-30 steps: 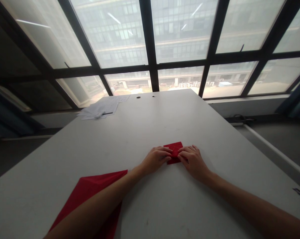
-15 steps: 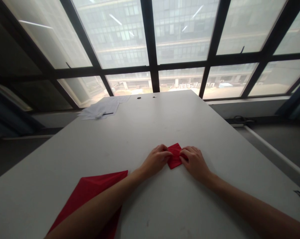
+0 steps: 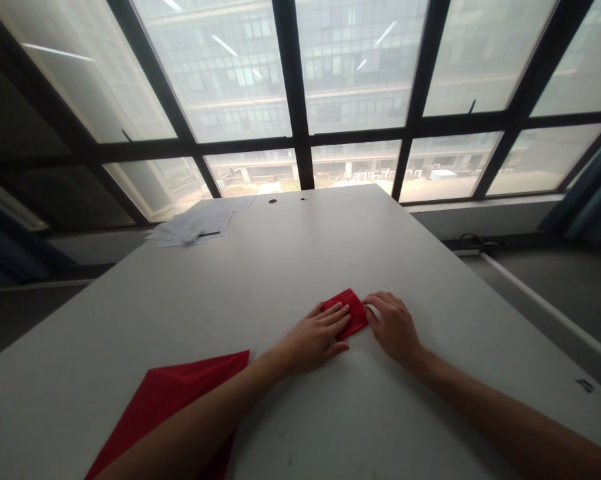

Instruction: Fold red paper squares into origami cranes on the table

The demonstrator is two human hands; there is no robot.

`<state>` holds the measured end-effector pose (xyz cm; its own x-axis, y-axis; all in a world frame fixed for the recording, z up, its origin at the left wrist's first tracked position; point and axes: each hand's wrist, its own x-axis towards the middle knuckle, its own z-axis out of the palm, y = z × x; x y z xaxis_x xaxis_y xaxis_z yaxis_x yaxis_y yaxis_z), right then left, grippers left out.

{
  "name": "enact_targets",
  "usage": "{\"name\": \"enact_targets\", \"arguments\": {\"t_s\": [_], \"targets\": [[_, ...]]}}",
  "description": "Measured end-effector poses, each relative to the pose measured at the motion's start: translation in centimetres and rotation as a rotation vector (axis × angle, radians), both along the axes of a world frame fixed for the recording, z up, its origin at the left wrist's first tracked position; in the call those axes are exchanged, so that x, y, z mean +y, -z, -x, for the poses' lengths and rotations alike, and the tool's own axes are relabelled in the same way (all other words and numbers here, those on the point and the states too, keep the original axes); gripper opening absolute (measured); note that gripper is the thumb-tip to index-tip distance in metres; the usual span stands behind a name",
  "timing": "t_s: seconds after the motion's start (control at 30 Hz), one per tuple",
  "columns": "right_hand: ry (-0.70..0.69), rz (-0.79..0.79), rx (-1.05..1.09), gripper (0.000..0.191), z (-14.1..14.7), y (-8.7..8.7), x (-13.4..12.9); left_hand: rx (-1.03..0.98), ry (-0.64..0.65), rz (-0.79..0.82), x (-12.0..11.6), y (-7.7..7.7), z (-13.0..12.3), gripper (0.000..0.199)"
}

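"What is under the left hand (image 3: 316, 339)?"

"A small red, flat, four-cornered folded piece (image 3: 359, 315), paper or cloth, I can't tell which. It lies on the broad, smooth white table (image 3: 300, 260), straight ahead of the person, between the two hands."

"Is the left hand gripping it?"

"No, it's laid out flat, fingers spread over the left part of the piece, with the thumb reaching out beside the near edge."

"And the right hand (image 3: 394, 327)?"

"Curled, with forefinger and thumb tips brought to the right-hand edge. Whether they actually pinch it, I can't tell from here."

"There's more red by the left forearm (image 3: 200, 423)."

"Yes, a much larger dark-red sheet (image 3: 145, 410) with a pointed corner, lying on the table, partly hidden by that forearm."

"And at the far end?"

"Loose white printed papers (image 3: 200, 219) overlapping at the far left, a slim dark stick-like object (image 3: 209, 234) on top. Beyond the table stand tall black-framed windows (image 3: 350, 67). A small dark flat object (image 3: 584, 385) lies near the right edge."
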<state>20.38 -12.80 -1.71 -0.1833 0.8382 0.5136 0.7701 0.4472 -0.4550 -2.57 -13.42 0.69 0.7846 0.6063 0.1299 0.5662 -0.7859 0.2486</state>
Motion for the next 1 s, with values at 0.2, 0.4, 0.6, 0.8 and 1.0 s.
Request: {"name": "enact_targets", "arguments": {"t_s": [0.2, 0.4, 0.6, 0.8, 1.0], "targets": [[-0.127, 0.051, -0.12, 0.042, 0.4, 0.1, -0.8, 0.017, -0.084, -0.006, 0.2, 0.4, -0.1, 0.058], [-0.173, 0.186, -0.396, 0.069, 0.9, 1.4, -1.6, -0.004, -0.134, -0.017, 0.3, 1.1, -0.2, 0.058], [0.082, 0.187, -0.375, 0.082, 0.6, 2.6, -1.5, -0.006, -0.14, -0.006, 0.6, 1.7, 0.0, 0.057], [-0.048, 0.142, -0.304, 0.068, 0.6, 1.5, -1.3, -0.021, -0.125, -0.028, 0.5, 1.5, 0.0, 0.058], [-0.197, 0.164, -0.379, 0.059, 0.8, 0.8, -1.8, 0.01, -0.154, -0.079, 0.5, 1.8, 0.0, 0.061]]}}
